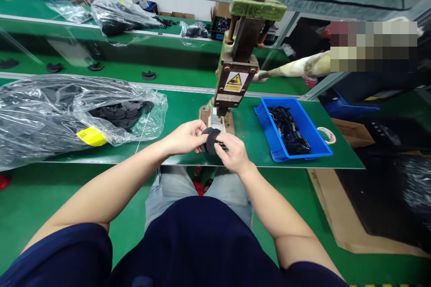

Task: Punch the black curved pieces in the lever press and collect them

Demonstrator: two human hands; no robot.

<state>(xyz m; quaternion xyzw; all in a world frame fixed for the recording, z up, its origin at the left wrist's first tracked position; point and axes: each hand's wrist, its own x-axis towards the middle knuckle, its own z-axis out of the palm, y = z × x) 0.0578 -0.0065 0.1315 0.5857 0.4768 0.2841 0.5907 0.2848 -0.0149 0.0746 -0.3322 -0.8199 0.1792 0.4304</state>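
Curved black plastic pieces (211, 141) are held between my two hands, just in front of the hand press (237, 80). My left hand (188, 138) pinches them from the left side. On the other side, the fingers of my right hand (233, 150) close around the right end of the nearer piece. How the pieces fit together is partly hidden by my fingers. Behind them, the press's ram (222, 111) stands above a small metal fixture (216, 121). Similar crescent-shaped black parts (123, 114) show at the mouth of a clear plastic bag to the left.
A large clear bag (43, 112) covers the left of the green table (182, 110). At right stand a blue bin (318, 143) of small black parts and a tape roll (328, 135). The press lever (296, 67) reaches out rightward. Loose crescents (148, 75) lie on the surface behind.
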